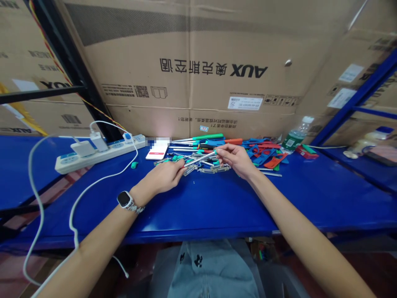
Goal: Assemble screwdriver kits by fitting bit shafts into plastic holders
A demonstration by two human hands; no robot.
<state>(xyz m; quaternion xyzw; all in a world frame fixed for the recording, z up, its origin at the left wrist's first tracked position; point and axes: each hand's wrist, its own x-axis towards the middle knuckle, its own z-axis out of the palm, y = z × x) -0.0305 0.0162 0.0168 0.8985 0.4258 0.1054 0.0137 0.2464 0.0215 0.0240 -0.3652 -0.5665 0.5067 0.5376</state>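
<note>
A slim silver metal rod [200, 158] spans the gap between my two hands, tilted up toward the right. My left hand [164, 176] is closed around its lower end, where a bit of red shows. The fingertips of my right hand [235, 159] pinch the upper end, beside a small green tip. Beneath the rod lie several clear, jointed pieces [207, 170] and a heap of metal rods with green parts. Behind them, a long green-handled tool [207, 136] lies along the carton. Blue and red plastic pieces [263, 155] are piled right of my right hand.
A white power strip [102, 155] with plugs and trailing cables stands left. A phone [157, 149] lies near it. A bottle with a green label [294, 138] and a small red box [307, 152] stand right. A large carton [201, 91] backs the blue table [211, 211].
</note>
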